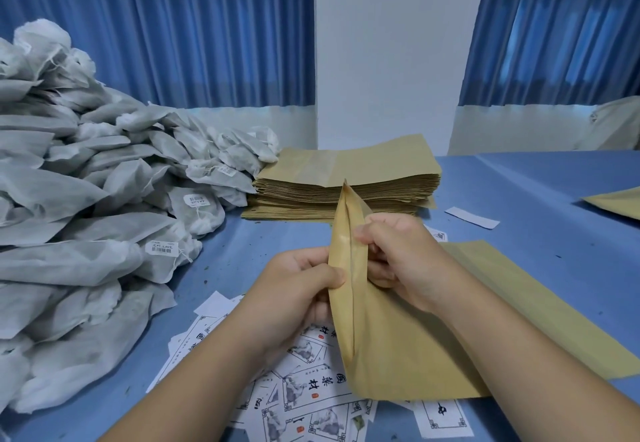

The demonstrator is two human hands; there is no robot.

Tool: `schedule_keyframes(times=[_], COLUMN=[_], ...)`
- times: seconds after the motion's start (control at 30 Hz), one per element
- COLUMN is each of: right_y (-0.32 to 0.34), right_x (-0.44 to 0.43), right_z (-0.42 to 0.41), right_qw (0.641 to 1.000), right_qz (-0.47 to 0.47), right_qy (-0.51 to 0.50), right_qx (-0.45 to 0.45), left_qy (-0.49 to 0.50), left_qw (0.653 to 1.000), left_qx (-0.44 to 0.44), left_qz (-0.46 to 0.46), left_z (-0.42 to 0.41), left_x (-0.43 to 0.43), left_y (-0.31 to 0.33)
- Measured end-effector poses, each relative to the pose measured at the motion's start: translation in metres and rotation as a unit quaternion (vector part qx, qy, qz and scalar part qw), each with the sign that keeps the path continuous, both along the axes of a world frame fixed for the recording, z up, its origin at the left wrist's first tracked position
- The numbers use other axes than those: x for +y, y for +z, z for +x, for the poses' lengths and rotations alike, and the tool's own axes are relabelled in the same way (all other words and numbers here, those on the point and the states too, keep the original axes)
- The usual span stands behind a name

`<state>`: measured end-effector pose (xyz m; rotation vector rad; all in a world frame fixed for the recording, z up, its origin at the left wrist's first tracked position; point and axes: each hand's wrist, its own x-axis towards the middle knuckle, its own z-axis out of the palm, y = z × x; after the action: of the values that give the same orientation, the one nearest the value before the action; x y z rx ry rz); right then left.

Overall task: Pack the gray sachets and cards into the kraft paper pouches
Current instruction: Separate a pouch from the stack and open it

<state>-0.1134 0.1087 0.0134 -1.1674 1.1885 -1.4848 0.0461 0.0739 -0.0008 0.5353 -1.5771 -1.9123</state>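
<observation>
Prising a pouch (398,355) open, left hand (298,296) and right hand (408,261) each pinch one lip | nothing inside yet, apparently | sachets (86,182), cards (304,389) and stack (346,185) await packing.

- Left hand (301,289) pinches the left lip of the kraft pouch (388,355); right hand (405,261) grips the right lip. The mouth stands parted.
- Pouch stack (346,178): toward the far edge of the table (536,199), behind the hands.
- Gray sachets (86,216): heaped along the left edge, reaching the stack's left side.
- Cards (304,393): scattered at the near edge, partly beneath the held pouch.
</observation>
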Motion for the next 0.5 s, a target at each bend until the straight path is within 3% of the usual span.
schedule_keyframes(times=[0.1, 0.27, 0.4, 0.5], right_y=[0.000, -0.002, 0.000, 0.006], right_x=[-0.001, -0.001, 0.004, 0.007], right_z=[0.003, 0.021, 0.026, 0.020], right_qw=[0.999, 0.940, 0.923, 0.932], right_qz=[0.004, -0.002, 0.019, 0.093], right_qy=[-0.026, -0.128, -0.117, -0.077], right_qx=[0.038, 0.317, 0.365, 0.342], left_qy=[0.054, 0.224, 0.256, 0.253], left_qw=[0.998, 0.923, 0.917, 0.942], left_qx=[-0.031, -0.192, -0.207, -0.157], left_qz=[-0.016, -0.246, -0.225, -0.154], left_z=[-0.004, -0.018, -0.019, -0.018], left_x=[0.004, 0.017, 0.019, 0.020], left_y=[0.000, -0.003, -0.003, -0.002])
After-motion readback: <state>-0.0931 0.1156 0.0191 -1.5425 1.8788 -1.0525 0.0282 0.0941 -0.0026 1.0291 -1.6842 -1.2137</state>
